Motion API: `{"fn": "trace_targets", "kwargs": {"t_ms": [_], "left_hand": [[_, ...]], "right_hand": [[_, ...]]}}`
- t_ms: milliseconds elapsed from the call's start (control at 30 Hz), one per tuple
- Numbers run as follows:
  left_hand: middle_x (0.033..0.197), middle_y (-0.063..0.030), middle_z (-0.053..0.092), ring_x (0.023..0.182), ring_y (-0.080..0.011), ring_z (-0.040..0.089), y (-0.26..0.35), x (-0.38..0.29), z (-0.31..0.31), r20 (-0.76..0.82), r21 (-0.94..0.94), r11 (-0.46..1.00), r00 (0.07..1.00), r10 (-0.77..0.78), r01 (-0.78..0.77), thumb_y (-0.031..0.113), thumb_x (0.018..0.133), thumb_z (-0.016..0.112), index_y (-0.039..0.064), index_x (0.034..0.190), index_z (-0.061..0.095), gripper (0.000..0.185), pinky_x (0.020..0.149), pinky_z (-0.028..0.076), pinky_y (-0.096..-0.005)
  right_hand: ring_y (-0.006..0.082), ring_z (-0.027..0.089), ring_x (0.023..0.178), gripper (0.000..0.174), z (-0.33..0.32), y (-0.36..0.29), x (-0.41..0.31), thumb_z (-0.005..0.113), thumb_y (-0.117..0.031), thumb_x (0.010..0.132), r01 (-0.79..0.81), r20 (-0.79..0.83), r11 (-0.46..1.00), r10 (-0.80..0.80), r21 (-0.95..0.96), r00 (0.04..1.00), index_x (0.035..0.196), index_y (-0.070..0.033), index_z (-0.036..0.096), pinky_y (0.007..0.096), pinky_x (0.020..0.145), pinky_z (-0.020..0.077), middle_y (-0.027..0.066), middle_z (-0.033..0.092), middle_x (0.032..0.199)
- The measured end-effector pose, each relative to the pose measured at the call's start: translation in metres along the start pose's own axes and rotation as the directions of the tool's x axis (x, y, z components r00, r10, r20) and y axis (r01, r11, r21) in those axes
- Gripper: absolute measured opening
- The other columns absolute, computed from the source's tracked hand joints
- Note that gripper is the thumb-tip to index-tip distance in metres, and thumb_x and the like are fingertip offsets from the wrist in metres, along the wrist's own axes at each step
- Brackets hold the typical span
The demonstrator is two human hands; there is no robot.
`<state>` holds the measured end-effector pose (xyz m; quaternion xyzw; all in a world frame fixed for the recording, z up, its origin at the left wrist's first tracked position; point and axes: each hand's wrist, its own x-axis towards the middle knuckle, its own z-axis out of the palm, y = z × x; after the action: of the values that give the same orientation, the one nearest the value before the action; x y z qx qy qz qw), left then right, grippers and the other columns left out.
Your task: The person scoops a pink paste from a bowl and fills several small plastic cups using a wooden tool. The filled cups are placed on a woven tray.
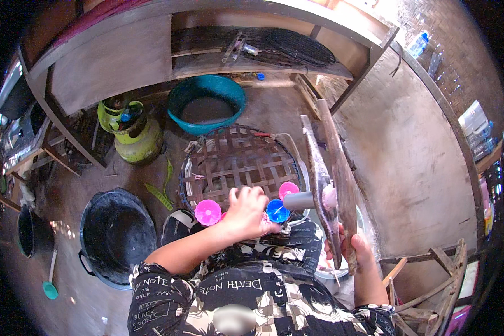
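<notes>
My right hand (pixel 355 248) grips the lower ends of two wooden bars, one dark and worn (pixel 321 180), the other a rough brown stick (pixel 341 176). A grey tube (pixel 299 200) juts left from the bars, and a pale pink piece (pixel 329 196) shows between them. Near the tube's end sit a blue scalloped cup (pixel 278 211) and a pink scalloped cup (pixel 289 191). My left hand (pixel 247 212) is bent over pink material (pixel 265 217) beside the blue cup; its grip is partly hidden. Left of it stands another pink scalloped cup (pixel 208 212).
A round woven bamboo tray (pixel 235 161) lies ahead of my lap. Around it are a teal basin (pixel 208 126), a green gas cylinder (pixel 138 140) and a large black tub (pixel 117 239). A bowl (pixel 332 274) is partly hidden beneath my right hand. Wooden framing (pixel 434 290) stands at right.
</notes>
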<state>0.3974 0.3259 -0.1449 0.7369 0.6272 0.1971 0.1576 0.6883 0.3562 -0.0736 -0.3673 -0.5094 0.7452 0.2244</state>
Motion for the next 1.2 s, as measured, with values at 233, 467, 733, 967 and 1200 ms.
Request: {"fn": "trace_targets", "kwargs": {"t_ms": [233,467,733,967,1200], "left_hand": [[0.115,-0.0143,0.056,0.107,-0.0339,0.052,-0.020,0.072,-0.068,-0.076,-0.696,-0.718,0.993,0.093,0.014,0.076,0.077,0.027,0.009,0.135,0.034,0.089,0.095,0.036,-0.0498],[0.066,-0.0031,0.051,0.070,-0.0224,0.052,-0.026,0.092,-0.070,-0.248,-0.573,-0.813,0.967,0.050,-0.105,0.073,0.080,0.026,0.011,0.125,0.047,0.079,0.076,0.043,-0.0437],[0.055,0.0015,0.043,0.055,-0.0171,0.049,-0.050,0.089,-0.031,-0.244,-0.580,-0.791,0.968,-0.058,-0.194,0.071,0.081,0.033,0.012,0.117,0.051,0.072,0.069,0.046,-0.0408],[0.056,-0.0035,0.047,0.057,-0.0217,0.052,-0.042,0.078,-0.025,-0.235,-0.508,-0.852,0.972,-0.004,-0.126,0.071,0.081,0.029,0.010,0.111,0.055,0.072,0.068,0.046,-0.0411],[0.058,-0.0042,0.047,0.059,-0.0226,0.052,-0.053,0.064,-0.053,-0.231,-0.553,-0.826,0.972,0.027,-0.109,0.071,0.081,0.030,0.011,0.112,0.056,0.072,0.071,0.045,-0.0423]], "right_hand": [[0.0256,0.064,0.067,0.076,0.021,0.009,0.013,0.060,-0.059,0.072,-0.137,0.168,0.987,0.150,-0.084,0.974,0.110,0.006,0.048,0.0316,0.056,0.0530,0.0189,0.061,0.085],[0.0222,0.062,0.067,0.068,0.009,0.004,0.034,0.042,-0.060,0.084,-0.246,0.209,0.965,0.260,-0.091,0.943,0.109,0.002,0.050,0.0329,0.060,0.0505,0.0127,0.062,0.082],[0.0198,0.060,0.063,0.058,-0.001,0.012,0.044,0.041,-0.054,0.088,-0.234,0.105,0.918,0.280,-0.322,0.954,0.100,0.002,0.053,0.0317,0.057,0.0494,0.0113,0.061,0.078],[0.0185,0.059,0.060,0.054,0.008,0.003,0.026,0.047,-0.050,0.088,-0.259,0.116,0.915,0.307,-0.310,0.945,0.101,0.003,0.053,0.0312,0.055,0.0483,0.0106,0.060,0.076],[0.0182,0.058,0.065,0.059,0.030,0.017,0.033,0.048,-0.053,0.086,-0.231,0.164,0.942,0.275,-0.243,0.947,0.106,0.003,0.050,0.0303,0.059,0.0482,0.0106,0.059,0.083]]}}
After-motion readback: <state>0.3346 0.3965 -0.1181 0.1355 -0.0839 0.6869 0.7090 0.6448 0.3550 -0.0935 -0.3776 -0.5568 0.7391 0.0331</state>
